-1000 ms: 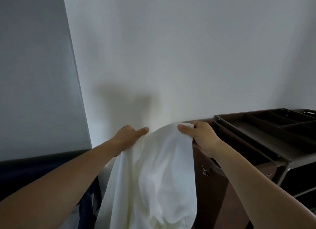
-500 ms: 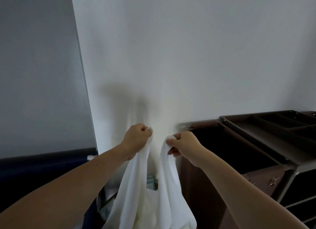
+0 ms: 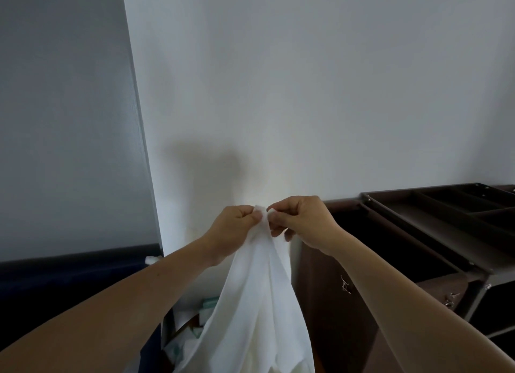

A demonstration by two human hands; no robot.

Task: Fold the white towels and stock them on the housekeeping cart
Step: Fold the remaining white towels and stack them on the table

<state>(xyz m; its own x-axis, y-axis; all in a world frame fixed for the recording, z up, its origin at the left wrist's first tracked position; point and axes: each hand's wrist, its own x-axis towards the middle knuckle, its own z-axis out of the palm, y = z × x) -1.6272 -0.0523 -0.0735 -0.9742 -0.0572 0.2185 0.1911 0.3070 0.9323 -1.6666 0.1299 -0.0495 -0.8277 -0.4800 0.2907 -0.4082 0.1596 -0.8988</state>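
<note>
A white towel (image 3: 259,303) hangs down in front of me, folded in half lengthwise, its lower end cut off by the frame's bottom edge. My left hand (image 3: 234,230) pinches one top corner and my right hand (image 3: 301,222) pinches the other, the two corners touching between my thumbs. Both hands are raised in front of the white wall. The dark brown housekeeping cart (image 3: 434,233) stands to the right, its top tray of compartments at about the height of my hands.
A white wall (image 3: 306,94) is straight ahead, with a grey wall panel (image 3: 64,122) to the left. A dark blue piece of furniture (image 3: 69,275) sits low on the left. Small pale items (image 3: 206,311) lie behind the towel near the floor.
My hands have come together, bringing the towel's two top corners from spread apart to touching. The towel now hangs narrower, doubled over.
</note>
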